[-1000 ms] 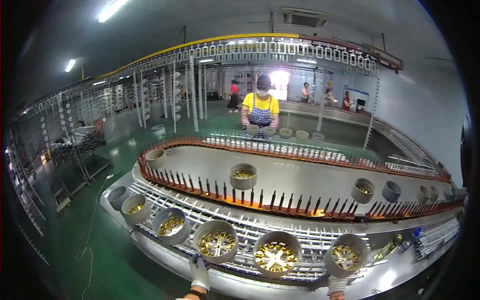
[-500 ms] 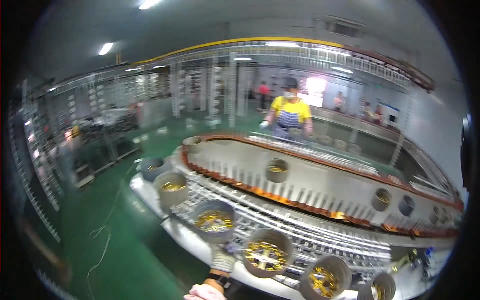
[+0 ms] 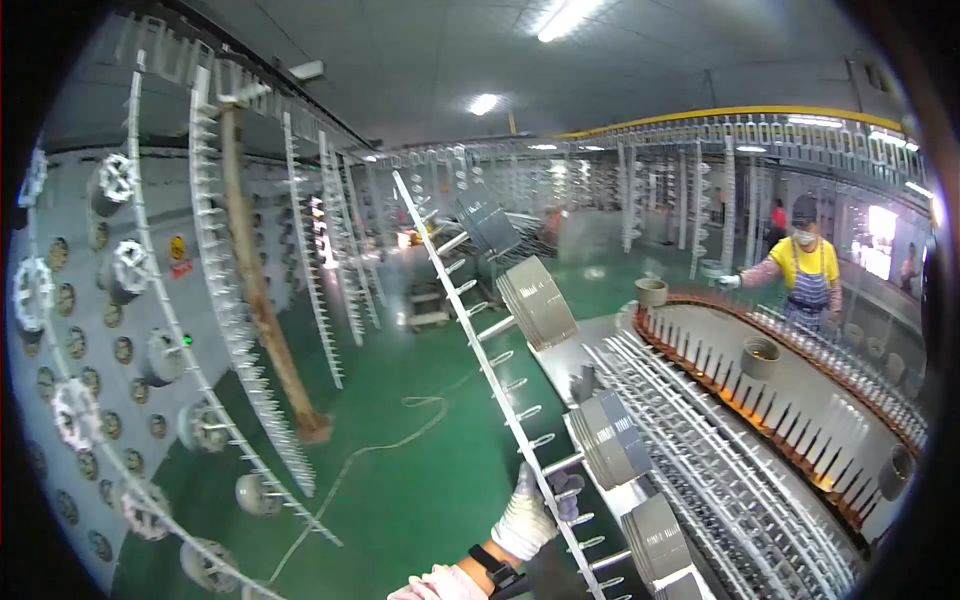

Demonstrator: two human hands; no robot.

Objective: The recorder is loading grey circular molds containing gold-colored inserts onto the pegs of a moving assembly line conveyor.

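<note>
Peg rack [image 3: 480, 340]: carry step, gripped near its lower end.
My left hand [image 3: 527, 517], gloved, is clamped on the slanted white rack, which bears three grey ribbed cups [image 3: 610, 438] beside the conveyor counter [image 3: 700, 470]. My right hand is out of view. Judged next: keep the rack tilted steady so the cups stay on their pegs.

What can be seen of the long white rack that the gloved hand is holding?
The rack is a long, thin white bar, metal by its look, with short pegs along it. It tilts from upper left down to lower right. Several grey round cups sit on its pegs. The left hand, in a white glove, grips it near the lower end.
</note>
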